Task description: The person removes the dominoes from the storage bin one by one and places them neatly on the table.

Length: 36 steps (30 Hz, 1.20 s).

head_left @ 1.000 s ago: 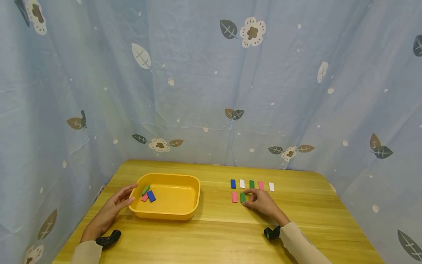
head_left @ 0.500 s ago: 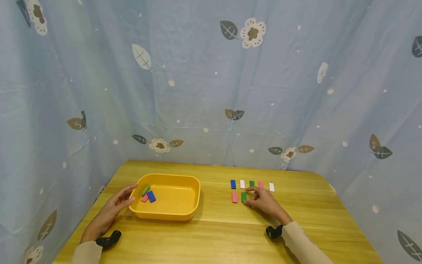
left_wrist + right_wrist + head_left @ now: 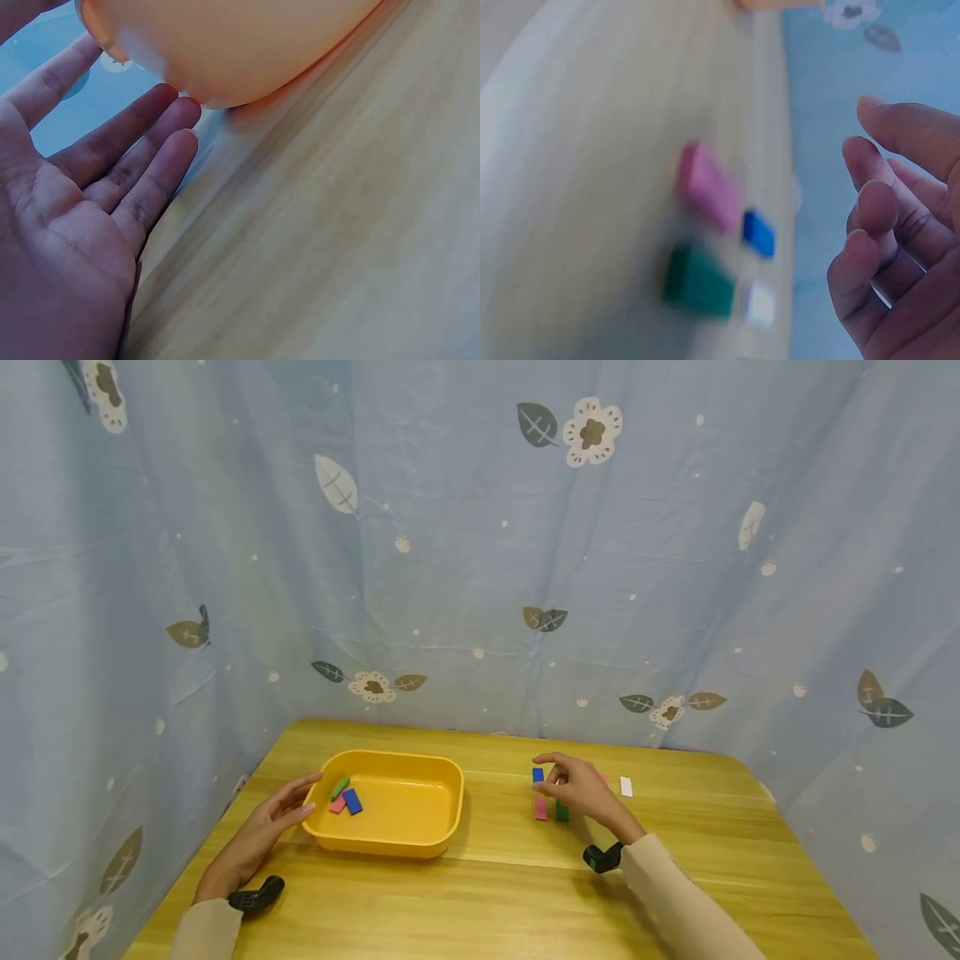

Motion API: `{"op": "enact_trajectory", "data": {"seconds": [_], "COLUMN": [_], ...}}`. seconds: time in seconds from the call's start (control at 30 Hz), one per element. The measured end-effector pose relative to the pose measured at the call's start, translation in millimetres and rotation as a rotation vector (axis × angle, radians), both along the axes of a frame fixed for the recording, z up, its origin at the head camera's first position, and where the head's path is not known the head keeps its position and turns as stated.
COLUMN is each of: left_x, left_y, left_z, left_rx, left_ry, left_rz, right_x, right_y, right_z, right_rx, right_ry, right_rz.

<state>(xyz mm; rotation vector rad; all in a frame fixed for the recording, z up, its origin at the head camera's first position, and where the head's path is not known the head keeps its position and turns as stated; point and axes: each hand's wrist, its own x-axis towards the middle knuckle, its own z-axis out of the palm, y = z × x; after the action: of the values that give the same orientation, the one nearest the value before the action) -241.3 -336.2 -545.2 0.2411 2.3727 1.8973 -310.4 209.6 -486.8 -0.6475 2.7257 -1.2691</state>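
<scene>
My left hand (image 3: 258, 835) is at the left end of a yellow plastic tray (image 3: 382, 845); its relaxed fingers touch the rim and wall. Inside the tray lie a green block (image 3: 341, 788), a blue block (image 3: 352, 802) and a pink block (image 3: 338, 805). Over the small blocks on the right hovers my right hand (image 3: 581, 789), fingers loosely bent, holding nothing. Beneath and beside it are a blue block (image 3: 537, 775), a pink block (image 3: 541, 810) and a green block (image 3: 562, 812). The right wrist view also shows a white block (image 3: 760, 303); the hand hides part of the back row in the head view.
A white block (image 3: 626, 787) ends the back row on the right. The wooden table (image 3: 450, 910) meets a blue patterned curtain (image 3: 465, 568) at its back and sides. Black wrist devices (image 3: 257, 895) are worn on both arms.
My right hand has let go of the green block in the front row, risen and moved left. That block stays beside the pink one. The left hand keeps its place; the head view has shifted slightly.
</scene>
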Motion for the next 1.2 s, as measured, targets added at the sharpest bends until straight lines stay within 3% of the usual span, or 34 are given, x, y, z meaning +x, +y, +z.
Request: {"op": "enact_trajectory", "data": {"seconds": [0.17, 0.73, 1.2], "left_x": [-0.1, -3.6, -3.9], "left_y": [0, -3, -6], "left_z": [0.5, -3.9, -5.2], "left_rx": [0.012, 0.019, 0.041], "left_ry": [0.006, 0.020, 0.028], "left_rz": [-0.003, -0.019, -0.055], "right_x": [-6.8, -23.9, -34.5], "right_y": [-32, -122, -174], "right_z": [13.6, 33.8, 29.0], "right_rx": [-0.058, -0.048, -0.071], "right_ry": [-0.024, 0.039, -0.026], "right_rz": [0.071, 0.235, 0.324]}}
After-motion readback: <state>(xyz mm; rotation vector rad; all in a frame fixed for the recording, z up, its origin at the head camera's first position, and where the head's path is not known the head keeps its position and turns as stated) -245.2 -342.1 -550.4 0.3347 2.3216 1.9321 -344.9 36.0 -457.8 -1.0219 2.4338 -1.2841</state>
